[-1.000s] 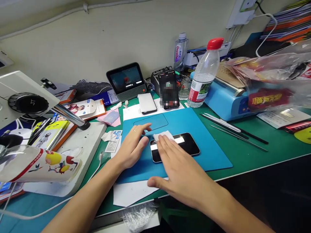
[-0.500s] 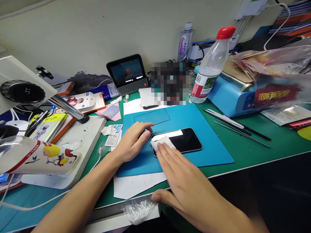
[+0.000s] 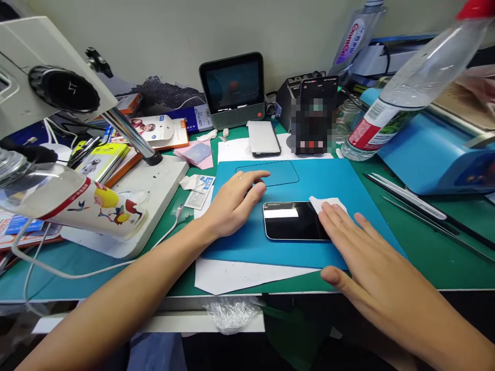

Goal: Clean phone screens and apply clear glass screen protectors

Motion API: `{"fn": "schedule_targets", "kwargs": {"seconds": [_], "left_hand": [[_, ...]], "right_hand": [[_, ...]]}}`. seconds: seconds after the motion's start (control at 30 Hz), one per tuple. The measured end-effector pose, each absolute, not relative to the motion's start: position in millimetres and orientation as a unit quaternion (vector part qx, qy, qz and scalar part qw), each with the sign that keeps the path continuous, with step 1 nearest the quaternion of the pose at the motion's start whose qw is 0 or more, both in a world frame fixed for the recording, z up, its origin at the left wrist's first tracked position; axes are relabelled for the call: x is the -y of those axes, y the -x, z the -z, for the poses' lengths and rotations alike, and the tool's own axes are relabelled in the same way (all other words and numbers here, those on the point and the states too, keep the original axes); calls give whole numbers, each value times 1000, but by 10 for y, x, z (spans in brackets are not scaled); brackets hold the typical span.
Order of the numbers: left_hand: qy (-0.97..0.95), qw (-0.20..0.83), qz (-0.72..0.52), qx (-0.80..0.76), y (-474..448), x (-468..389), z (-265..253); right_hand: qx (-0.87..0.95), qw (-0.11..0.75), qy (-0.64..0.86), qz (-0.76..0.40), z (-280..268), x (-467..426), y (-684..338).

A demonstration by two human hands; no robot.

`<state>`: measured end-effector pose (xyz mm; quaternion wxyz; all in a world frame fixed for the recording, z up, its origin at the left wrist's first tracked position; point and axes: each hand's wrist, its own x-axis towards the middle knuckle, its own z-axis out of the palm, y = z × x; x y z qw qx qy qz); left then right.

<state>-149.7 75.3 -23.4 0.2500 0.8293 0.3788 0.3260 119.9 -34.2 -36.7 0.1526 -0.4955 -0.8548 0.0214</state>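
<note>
Fingers of the right hand lie nearly straight on a folded white cloth, and the thumb stands well apart from them. So the cloth looks pressed from above rather than pinched; its part below the fingers is hidden. The left hand holds nothing: its thumb and forefinger are a little curved with a gap between, near the left end of the phone but apart from it. Whether this hand rests on the blue mat, I cannot tell.

The phone lies flat on the mat, with its dark glass upward. The cloth is at its right end, so the left and middle parts of the glass are uncovered. They shine with a bright reflection, and I see no clear dirt there, although small marks would be difficult to notice. By my judgement, the wiping is under way and not finished, because the cloth is in use and the right end is covered. How much of the glass is already clean, the view does not show.

Farther out, a thin outline is drawn on the mat behind the phone. White paper shows under the front edge, and slim tools lie at the right on the green table.
</note>
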Motion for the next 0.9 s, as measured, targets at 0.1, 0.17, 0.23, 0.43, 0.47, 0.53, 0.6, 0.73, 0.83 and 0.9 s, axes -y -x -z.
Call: {"fn": "schedule_targets", "kwargs": {"seconds": [0.1, 0.17, 0.23, 0.43, 0.47, 0.53, 0.6, 0.73, 0.83, 0.9], "left_hand": [[-811, 238, -352, -401, 1503, -778, 237], [-803, 233, -364, -410, 1510, -797, 241], [-797, 232, -372, -415, 1517, -811, 244], [-795, 245, -368, -415, 1539, -818, 236], [-796, 247, -367, -413, 1541, -817, 235], [-799, 252, -366, -405, 1541, -817, 236], [-802, 256, -365, -397, 1541, -815, 238], [-810, 258, -355, -390, 1544, -807, 245], [-817, 254, -344, -386, 1551, -803, 251], [-822, 248, -342, -382, 1553, -803, 256]], "right_hand": [[859, 131, 492, -45, 359, 170, -1027], [864, 111, 486, -68, 332, 81, -828], [872, 95, 471, -90, 294, 16, -598], [873, 97, 471, -79, 250, 52, -206], [875, 97, 468, -72, 256, 99, -200], [881, 102, 458, -61, 270, 215, -210], [886, 112, 447, -53, 279, 336, -230], [888, 129, 437, -56, 286, 510, -338], [885, 140, 441, -45, 306, 585, -583], [877, 147, 458, -20, 326, 630, -813]]}}
